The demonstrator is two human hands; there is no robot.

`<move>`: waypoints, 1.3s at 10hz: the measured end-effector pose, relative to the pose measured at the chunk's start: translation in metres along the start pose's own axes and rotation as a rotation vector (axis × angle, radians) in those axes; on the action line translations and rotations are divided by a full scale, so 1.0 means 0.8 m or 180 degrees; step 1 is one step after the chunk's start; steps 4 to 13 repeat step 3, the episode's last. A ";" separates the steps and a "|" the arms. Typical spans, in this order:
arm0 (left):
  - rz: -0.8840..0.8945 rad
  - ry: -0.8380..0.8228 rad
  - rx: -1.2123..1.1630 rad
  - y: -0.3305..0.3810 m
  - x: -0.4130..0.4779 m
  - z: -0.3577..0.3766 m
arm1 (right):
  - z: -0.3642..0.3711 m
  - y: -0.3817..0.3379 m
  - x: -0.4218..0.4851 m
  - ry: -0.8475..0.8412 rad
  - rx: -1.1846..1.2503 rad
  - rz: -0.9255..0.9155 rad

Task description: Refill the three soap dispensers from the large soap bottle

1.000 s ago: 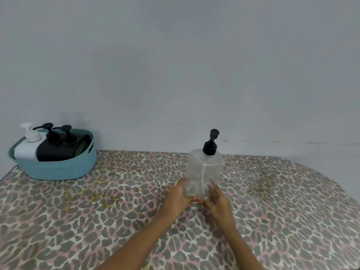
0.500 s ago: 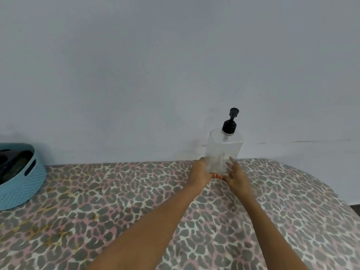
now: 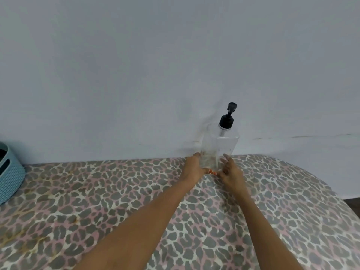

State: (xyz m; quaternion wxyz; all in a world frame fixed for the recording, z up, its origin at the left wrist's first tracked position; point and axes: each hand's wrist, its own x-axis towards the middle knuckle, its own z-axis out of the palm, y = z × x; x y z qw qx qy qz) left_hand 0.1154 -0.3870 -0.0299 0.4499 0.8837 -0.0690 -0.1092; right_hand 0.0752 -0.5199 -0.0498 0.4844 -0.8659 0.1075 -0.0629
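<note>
A single wide-angle view looks out from the person's head, facing forward and tilted somewhat down. The pale wall (image 3: pixel 136 65) straight ahead fills the upper half of it, and the leopard-print tabletop (image 3: pixel 97 191) fills the lower half. Both forearms enter at the bottom edge, close to the lens, and stretch away from it. The left hand (image 3: pixel 194 168) and right hand (image 3: pixel 230 172) meet just right of centre at the tabletop's far edge, at the base of the clear dispenser (image 3: pixel 220 145). The frame's left edge cuts off a blue basket (image 3: pixel 11 176). The lens bows the tabletop's far right corner into a curve.
</note>
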 end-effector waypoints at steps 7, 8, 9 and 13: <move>0.0202 0.0093 0.0259 -0.008 -0.047 -0.034 | -0.003 -0.011 -0.051 0.1104 -0.0383 0.0123; 0.0202 0.0093 0.0259 -0.008 -0.047 -0.034 | -0.003 -0.011 -0.051 0.1104 -0.0383 0.0123; 0.0202 0.0093 0.0259 -0.008 -0.047 -0.034 | -0.003 -0.011 -0.051 0.1104 -0.0383 0.0123; 0.0202 0.0093 0.0259 -0.008 -0.047 -0.034 | -0.003 -0.011 -0.051 0.1104 -0.0383 0.0123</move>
